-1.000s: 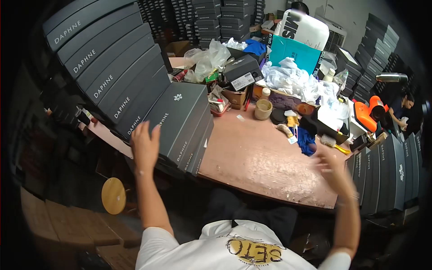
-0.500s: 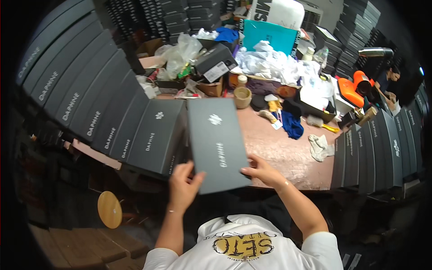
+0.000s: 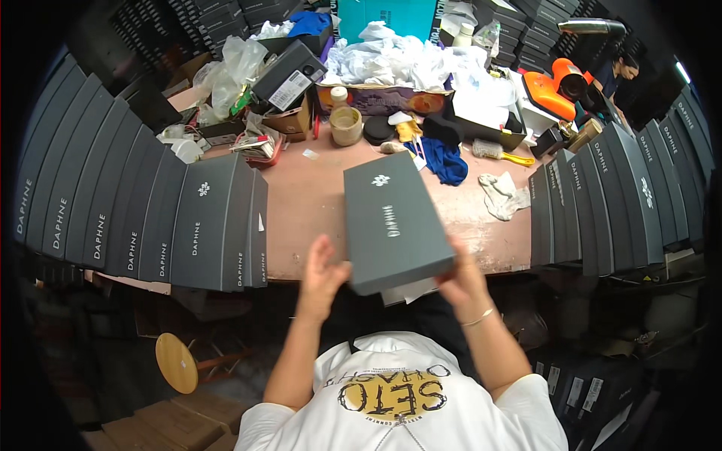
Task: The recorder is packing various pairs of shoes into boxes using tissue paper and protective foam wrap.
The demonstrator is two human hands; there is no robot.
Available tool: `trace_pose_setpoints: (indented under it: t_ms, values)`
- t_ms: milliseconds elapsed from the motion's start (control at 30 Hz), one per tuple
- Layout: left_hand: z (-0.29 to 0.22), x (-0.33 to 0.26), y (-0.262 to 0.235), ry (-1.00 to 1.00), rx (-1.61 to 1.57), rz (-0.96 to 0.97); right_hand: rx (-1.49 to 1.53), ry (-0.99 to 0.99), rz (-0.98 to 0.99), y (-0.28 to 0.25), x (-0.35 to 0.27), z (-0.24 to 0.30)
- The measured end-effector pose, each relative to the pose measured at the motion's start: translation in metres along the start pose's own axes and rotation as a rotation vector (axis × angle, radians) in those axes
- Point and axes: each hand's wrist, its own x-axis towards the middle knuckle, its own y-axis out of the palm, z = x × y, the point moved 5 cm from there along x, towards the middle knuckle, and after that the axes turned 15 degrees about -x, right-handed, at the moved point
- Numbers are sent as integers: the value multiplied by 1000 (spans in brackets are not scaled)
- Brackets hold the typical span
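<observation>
Cluttered and dim, a workshop surrounds a reddish-brown worktable (image 3: 316, 203) seen from above, with dark boxes stacked along the walls. At its near edge, two bare hands hold one long dark grey box lid (image 3: 395, 218). Left hand (image 3: 323, 272) presses its open palm and spread fingers against the lid's near left corner; right hand (image 3: 460, 276), with a thin bracelet at the wrist, cups the near right corner. Both hands are open wide around the lid rather than closed tight. One lid is held, and a pale sheet shows just under its near end. Its long axis runs away from the person, the far end leaning slightly to the left, the top face up with a small pale emblem near the far end.

To the left, a row of about nine matching grey boxes (image 3: 210, 222) stands on edge, fanned side by side. To the right, a second row (image 3: 594, 203) of roughly seven stands the same way. Beyond the lid lie a blue cloth (image 3: 445, 159), a white rag (image 3: 502, 197), one round beige tub (image 3: 346, 125) and a heap of white wrapping paper (image 3: 391, 59). One round wooden stool (image 3: 179, 362) sits below left
</observation>
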Motion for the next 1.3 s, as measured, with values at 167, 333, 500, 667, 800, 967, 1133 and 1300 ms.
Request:
trace_pose_setpoints:
  t_ms: [167, 333, 500, 667, 800, 967, 1133, 1300]
  values:
    - [-46, 1, -45, -177, 77, 203, -1187, -476, 589, 89, -16, -92]
    - [-15, 11, -116, 69, 1024, -120, -2160, -993, 114, 59, -32, -44]
    - [-11, -3, 6, 444, 897, 379, -1562, -933, -225, -45, 17, 10]
    - [62, -45, 71, 542, 1194, 708, -546, -227, -219, -144, 29, 7]
    - [73, -37, 58, 500, 1234, 714, -978, -104, 159, -92, -45, -5]
    - [-20, 14, 77, 434, 937, 677, -1162, -732, 4, -51, -70, 32]
    - [-71, 62, 88, 400, 823, 738, -949, -732, 246, 2, -67, 43]
    - [-86, 72, 90, 350, 751, 709, -826, -936, 303, 51, -56, 90]
